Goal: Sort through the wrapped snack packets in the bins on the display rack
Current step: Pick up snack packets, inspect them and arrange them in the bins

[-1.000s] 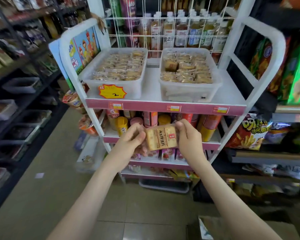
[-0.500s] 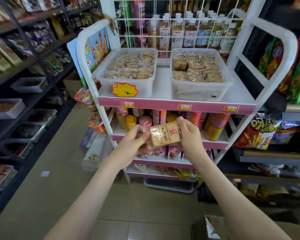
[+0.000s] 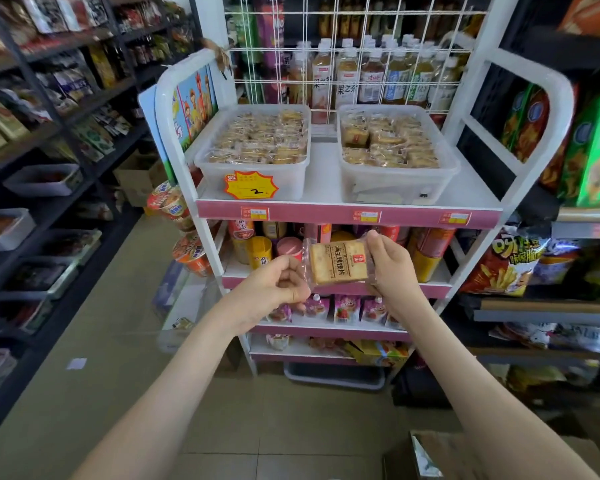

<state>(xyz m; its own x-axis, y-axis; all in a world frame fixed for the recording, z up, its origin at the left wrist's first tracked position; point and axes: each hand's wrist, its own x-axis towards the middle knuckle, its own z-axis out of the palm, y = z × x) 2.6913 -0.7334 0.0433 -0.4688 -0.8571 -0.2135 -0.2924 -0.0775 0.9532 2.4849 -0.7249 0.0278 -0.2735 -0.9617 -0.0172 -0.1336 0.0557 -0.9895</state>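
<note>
One wrapped snack packet (image 3: pixel 338 262) sits between both hands at screen centre, in front of the rack's 2nd shelf, well below the 2 bins up at 12 o'clock. Vs half a sec ago the view has come closer to the rack and the packet has rolled more level, label facing me; left hand (image 3: pixel 274 289) has slid off the body to the clear wrapper's 9 o'clock edge. I read that as an inspection pass, deciding which bin it belongs in, so the sort of this piece isn't done yet. Grip status: left hand is curled nearly closed, thumb and forefinger pinching the wrapper's seam at 9 o'clock. Right hand (image 3: pixel 392 268) is closed round the packet's 3 o'clock side, thumb on top near 1 o'clock, fingers behind, can't see them. Left bin (image 3: pixel 257 188) w/ the yellow price star (image 3: pixel 252 189) sits at 11 o'clock, right bin (image 3: pixel 395 188) at 1 o'clock, both full of similar packets on the display rack (image 3: pixel 347 213) top shelf. Packet touches neither bin.
</note>
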